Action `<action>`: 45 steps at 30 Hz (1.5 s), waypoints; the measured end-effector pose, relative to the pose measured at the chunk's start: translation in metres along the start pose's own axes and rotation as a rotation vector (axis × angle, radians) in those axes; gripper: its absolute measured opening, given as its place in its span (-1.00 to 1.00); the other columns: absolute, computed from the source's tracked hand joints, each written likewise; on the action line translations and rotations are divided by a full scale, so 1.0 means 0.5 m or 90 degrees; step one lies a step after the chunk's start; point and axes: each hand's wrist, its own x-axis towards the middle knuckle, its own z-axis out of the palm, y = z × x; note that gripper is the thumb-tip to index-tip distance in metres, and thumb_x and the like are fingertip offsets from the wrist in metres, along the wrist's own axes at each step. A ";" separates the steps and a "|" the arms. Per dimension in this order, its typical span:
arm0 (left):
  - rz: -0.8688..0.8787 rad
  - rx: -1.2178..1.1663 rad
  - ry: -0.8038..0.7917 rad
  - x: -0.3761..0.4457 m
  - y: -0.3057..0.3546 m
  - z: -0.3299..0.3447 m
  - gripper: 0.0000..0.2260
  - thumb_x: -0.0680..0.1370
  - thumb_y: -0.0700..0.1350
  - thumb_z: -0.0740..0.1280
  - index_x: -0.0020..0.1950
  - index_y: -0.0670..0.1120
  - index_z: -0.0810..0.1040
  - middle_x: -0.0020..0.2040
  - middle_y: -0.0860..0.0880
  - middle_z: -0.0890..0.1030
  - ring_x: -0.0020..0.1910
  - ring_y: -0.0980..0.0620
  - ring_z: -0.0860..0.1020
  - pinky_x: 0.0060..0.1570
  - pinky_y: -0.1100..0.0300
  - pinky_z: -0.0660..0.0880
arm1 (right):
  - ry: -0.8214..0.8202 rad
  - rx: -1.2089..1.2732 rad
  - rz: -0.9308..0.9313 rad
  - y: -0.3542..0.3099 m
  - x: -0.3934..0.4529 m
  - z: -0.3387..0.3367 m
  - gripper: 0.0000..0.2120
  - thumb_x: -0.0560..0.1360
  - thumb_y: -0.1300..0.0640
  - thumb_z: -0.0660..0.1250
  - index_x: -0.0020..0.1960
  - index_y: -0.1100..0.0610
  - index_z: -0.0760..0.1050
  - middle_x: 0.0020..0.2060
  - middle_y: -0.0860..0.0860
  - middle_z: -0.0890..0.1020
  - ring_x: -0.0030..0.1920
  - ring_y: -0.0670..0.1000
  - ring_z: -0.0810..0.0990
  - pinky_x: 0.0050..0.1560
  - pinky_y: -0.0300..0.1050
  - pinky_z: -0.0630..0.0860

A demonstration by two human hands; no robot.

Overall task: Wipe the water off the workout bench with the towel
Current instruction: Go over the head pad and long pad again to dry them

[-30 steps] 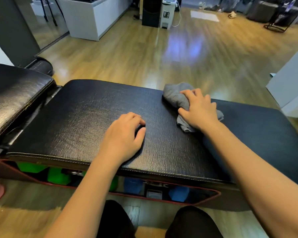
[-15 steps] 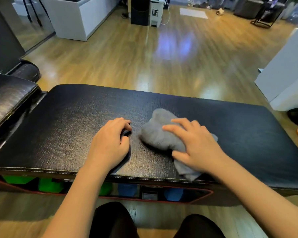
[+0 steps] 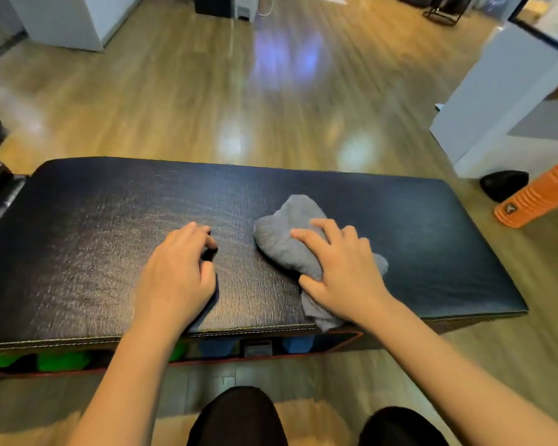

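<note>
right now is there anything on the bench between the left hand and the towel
No. In the head view, only bare black bench padding shows between the left hand and the grey towel under the right hand.

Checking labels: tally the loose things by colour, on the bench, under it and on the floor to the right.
Grey: 1, towel on the bench
Orange: 1, roller
Black: 1, floor object
Green: 2, green items under the bench
Blue: 2, blue items under the bench
Total: 7
</note>
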 end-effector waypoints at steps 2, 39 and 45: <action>0.003 0.002 -0.004 0.004 0.000 -0.002 -0.74 0.43 -0.22 0.19 0.04 -0.06 0.57 0.23 -0.02 0.62 0.37 -0.06 0.45 0.23 -0.07 0.44 | -0.021 0.013 -0.061 -0.037 -0.051 -0.012 -0.33 0.31 -0.25 0.20 0.42 -0.18 0.32 0.39 0.04 0.40 0.02 0.20 0.45 -0.09 0.08 0.41; 0.131 0.100 0.069 0.009 0.280 0.206 -0.80 0.54 0.05 0.29 0.10 0.01 0.54 0.00 0.05 0.57 0.01 -0.07 0.50 -0.06 0.00 0.37 | 0.031 0.016 0.215 0.348 0.015 0.013 -0.42 0.44 -0.17 0.29 0.43 -0.19 0.27 0.32 0.01 0.36 0.17 0.25 0.41 0.08 0.22 0.40; 0.131 0.129 0.081 0.009 0.280 0.209 -0.86 0.55 0.07 0.30 -0.04 0.04 0.55 -0.07 0.06 0.50 -0.03 -0.06 0.45 -0.09 0.03 0.32 | 0.037 0.017 0.314 0.431 0.059 0.017 -0.48 0.46 -0.12 0.29 0.40 -0.15 0.29 0.31 0.06 0.36 0.22 0.28 0.37 0.16 0.28 0.36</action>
